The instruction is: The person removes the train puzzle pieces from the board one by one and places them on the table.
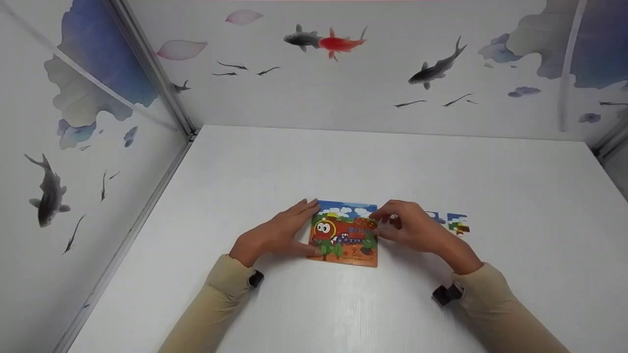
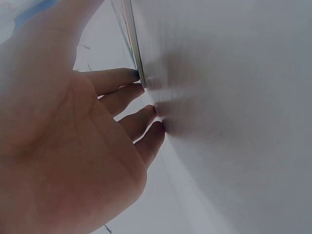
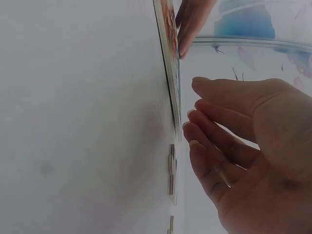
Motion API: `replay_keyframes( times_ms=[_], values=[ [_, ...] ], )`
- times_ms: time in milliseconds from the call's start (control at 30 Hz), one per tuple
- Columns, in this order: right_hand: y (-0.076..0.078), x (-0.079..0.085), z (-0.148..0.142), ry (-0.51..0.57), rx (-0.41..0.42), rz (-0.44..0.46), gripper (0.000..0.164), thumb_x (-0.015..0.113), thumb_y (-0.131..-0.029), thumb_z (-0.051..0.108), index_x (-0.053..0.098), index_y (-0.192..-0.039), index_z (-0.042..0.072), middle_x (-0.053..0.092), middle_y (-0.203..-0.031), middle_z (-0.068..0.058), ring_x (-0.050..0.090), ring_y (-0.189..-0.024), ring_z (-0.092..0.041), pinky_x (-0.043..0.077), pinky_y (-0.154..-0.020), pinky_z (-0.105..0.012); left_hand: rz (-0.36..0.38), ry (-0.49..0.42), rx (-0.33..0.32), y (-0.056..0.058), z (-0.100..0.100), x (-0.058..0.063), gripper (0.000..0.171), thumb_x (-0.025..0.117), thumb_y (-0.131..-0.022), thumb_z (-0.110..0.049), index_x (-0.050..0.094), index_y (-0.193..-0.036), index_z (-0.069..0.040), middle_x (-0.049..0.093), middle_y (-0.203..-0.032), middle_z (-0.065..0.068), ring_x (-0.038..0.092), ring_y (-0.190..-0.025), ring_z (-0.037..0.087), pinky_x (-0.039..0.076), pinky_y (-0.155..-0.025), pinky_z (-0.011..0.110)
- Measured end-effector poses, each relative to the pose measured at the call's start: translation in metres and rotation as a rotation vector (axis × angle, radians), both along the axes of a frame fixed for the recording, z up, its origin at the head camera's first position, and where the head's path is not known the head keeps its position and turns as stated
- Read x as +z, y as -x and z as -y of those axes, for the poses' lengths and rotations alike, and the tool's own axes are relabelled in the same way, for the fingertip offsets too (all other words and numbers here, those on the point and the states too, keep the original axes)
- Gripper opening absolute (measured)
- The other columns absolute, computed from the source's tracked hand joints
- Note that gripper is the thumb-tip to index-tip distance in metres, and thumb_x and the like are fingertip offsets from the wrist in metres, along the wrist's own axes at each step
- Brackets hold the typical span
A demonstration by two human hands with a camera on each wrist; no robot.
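A square jigsaw puzzle [image 1: 343, 247] with a cartoon red train lies flat on the table in the head view. My left hand [image 1: 272, 238] rests along its left side, fingertips against the edge at the upper left corner and thumb at the lower left. In the left wrist view those fingers [image 2: 117, 80] are nearly straight beside the board's thin edge. Over the right edge hovers my right hand [image 1: 417, 230], fingers loosely bent. The right wrist view shows the right hand's fingertips [image 3: 192, 127] just above the board, and no piece is visible between them and the thumb.
Loose puzzle pieces [image 1: 458, 222] lie on the white table [image 1: 324, 162] to the right of the board, partly hidden behind my right hand. White panels [image 1: 343, 88] painted with fish and leaves stand along the back and left of the table.
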State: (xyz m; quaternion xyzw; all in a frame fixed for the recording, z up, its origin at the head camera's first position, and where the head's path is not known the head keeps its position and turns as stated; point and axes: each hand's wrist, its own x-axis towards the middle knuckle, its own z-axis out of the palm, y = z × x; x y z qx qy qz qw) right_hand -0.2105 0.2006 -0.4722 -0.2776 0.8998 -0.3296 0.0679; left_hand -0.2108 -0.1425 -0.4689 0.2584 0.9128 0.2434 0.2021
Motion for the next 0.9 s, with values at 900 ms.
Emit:
replay_keyframes(
  times_ms=[900],
  values=[
    [-0.0024,-0.0018,0.0106,-0.074,0.009,0.028,0.033,0.084,-0.096,0.019,0.082,-0.128,0.014,0.072,-0.111,-0.003,0.058,-0.092,-0.018,0.049,-0.075,-0.027,0.002,-0.007,-0.003,0.0004,0.0014,-0.0002,0.109,0.086,-0.091,-0.053,0.025,-0.174,-0.017,0.016,-0.184,-0.003,0.007,-0.172,0.024,0.022,-0.138,0.054]
  ],
)
